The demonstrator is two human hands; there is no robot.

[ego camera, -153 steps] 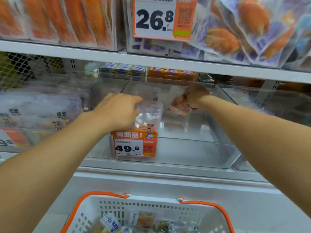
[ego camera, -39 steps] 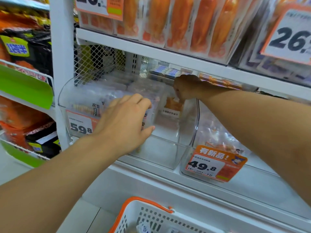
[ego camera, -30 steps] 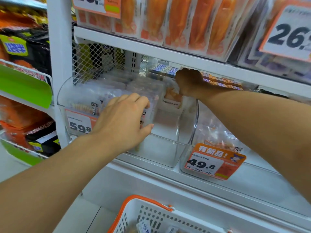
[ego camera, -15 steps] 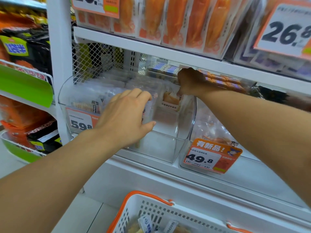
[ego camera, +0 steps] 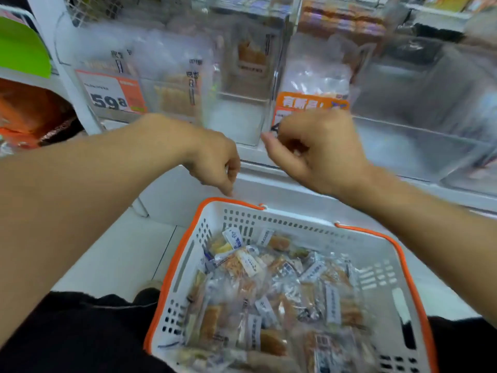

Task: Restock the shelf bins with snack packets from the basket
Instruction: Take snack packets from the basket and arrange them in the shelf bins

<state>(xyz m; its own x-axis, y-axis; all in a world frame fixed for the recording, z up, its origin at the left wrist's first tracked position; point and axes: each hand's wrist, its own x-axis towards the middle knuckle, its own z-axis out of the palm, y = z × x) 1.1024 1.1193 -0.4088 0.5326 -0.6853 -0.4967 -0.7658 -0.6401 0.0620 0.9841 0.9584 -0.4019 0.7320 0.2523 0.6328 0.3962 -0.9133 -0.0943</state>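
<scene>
Now both hands hold nothing, fingers loosely curled. Left hand nearer, right hand higher. Snack packets lie straight below in basket.

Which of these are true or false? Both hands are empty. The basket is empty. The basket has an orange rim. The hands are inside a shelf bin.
1. Both hands are empty: true. The left hand and right hand hold nothing, fingers loosely curled.
2. The basket is empty: false. The basket holds many snack packets.
3. Orange rim: true.
4. Hands inside a shelf bin: false. They hang in front of the shelf bin, above the basket.
</scene>
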